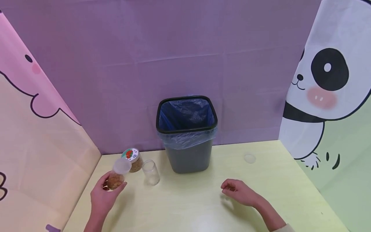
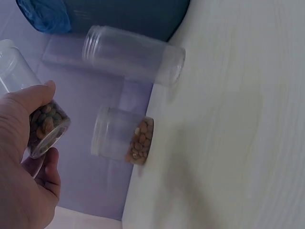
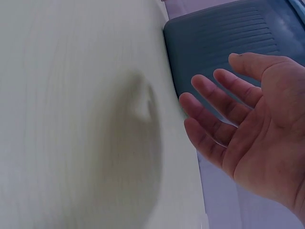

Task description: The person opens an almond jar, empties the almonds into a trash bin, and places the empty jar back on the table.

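Note:
My left hand (image 1: 103,197) grips a clear jar (image 1: 116,180) of brown nuts or kernels, raised over the table at the left, with a whitish translucent lid on top. The left wrist view shows thumb and fingers round the jar's lower part (image 2: 47,123), which is tilted. Just behind it stands another jar (image 1: 135,162) of similar brown contents under a printed lid. An open clear jar (image 1: 151,174) with nothing visible inside stands to its right. My right hand (image 1: 239,192) hovers above the table, holding nothing, its fingers loosely bent and apart in the right wrist view (image 3: 252,119).
A grey bin (image 1: 189,158) with a black rim and blue liner stands at the back middle, against the purple backdrop (image 1: 121,83). On the pale table (image 1: 179,206), a translucent disc like a lid (image 1: 250,158) lies at the back right. Printed cloth walls flank both sides.

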`<state>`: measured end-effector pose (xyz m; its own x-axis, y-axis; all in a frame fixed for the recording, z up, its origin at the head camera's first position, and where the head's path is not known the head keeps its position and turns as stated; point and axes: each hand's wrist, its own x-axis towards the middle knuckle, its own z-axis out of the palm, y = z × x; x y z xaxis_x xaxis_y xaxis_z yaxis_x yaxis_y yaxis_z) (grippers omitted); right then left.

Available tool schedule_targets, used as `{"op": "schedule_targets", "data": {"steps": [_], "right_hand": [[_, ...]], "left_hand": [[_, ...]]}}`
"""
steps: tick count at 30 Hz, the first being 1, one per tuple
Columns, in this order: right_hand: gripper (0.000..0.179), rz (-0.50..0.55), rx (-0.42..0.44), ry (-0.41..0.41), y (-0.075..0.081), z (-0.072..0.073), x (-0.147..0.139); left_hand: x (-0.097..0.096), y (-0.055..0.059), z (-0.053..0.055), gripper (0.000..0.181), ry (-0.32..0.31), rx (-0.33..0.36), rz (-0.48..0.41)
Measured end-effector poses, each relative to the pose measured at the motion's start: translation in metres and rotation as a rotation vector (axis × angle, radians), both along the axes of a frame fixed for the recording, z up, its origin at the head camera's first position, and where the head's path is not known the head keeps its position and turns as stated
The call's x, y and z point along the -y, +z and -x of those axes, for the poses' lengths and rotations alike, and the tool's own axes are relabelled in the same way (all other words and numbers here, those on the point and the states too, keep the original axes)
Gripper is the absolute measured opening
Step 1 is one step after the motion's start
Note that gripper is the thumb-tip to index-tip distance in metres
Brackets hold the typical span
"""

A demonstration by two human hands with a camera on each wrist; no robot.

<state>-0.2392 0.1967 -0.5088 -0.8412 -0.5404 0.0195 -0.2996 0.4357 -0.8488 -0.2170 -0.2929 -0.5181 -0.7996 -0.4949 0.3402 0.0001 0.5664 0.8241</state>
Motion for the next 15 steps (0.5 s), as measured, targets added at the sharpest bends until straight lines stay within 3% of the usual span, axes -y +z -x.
{"op": "schedule_targets", "data": {"steps": [3, 7, 15], "right_hand": [[0.018, -0.011, -0.011, -0.003, -0.01, 0.005, -0.004], [0.013, -0.023, -0.03, -0.02, -0.011, 0.005, -0.004], [0.008, -0.017, -0.073, -0.024, 0.003, 0.002, -0.005]], "left_hand": [[-0.009, 0.004, -0.003, 0.067, -0.002, -0.018, 0.022], [-0.019, 0.01, -0.008, 0.067, -0.016, -0.047, 0.051], [-0.04, 0.022, -0.018, 0.066, -0.086, -0.109, 0.069]]}}
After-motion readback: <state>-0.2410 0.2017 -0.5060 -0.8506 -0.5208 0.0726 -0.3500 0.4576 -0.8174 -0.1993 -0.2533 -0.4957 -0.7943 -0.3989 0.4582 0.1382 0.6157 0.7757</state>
